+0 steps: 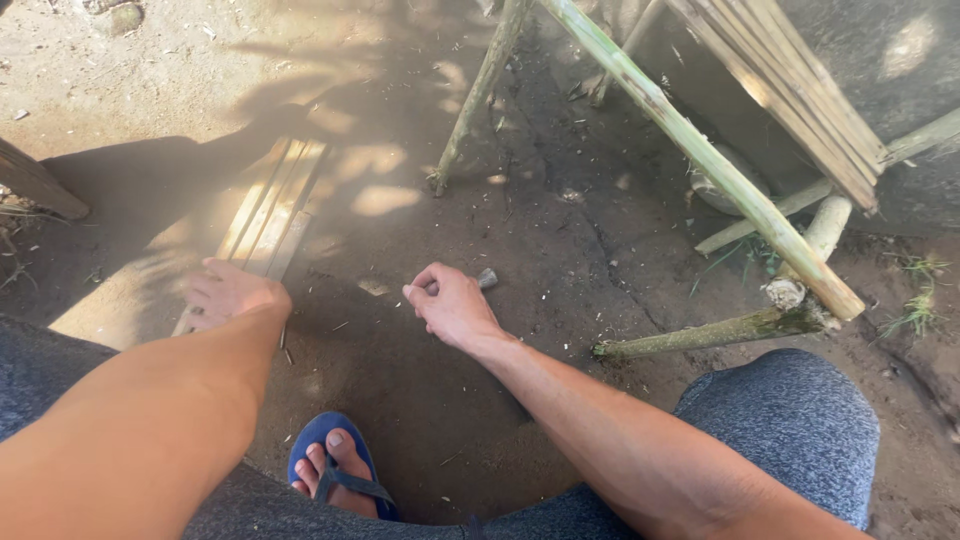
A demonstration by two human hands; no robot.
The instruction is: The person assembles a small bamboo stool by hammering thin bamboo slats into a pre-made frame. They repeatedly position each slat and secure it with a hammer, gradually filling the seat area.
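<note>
My left hand (230,292) rests palm down on a bundle of flat pale bamboo strips (275,205) that lies on the dirt ground and runs away from me. My right hand (450,303) hovers low over the dark soil with its fingers curled around a small grey object (486,278), whose end sticks out past the fingers. What the object is cannot be made out. Both forearms reach forward from my knees.
A bamboo frame of green poles (700,150) and a stack of split slats (790,90) stands at the right. A cut pole (720,330) lies by my right knee. My foot in a blue sandal (335,475) is below. A wooden plank edge (35,180) shows at left.
</note>
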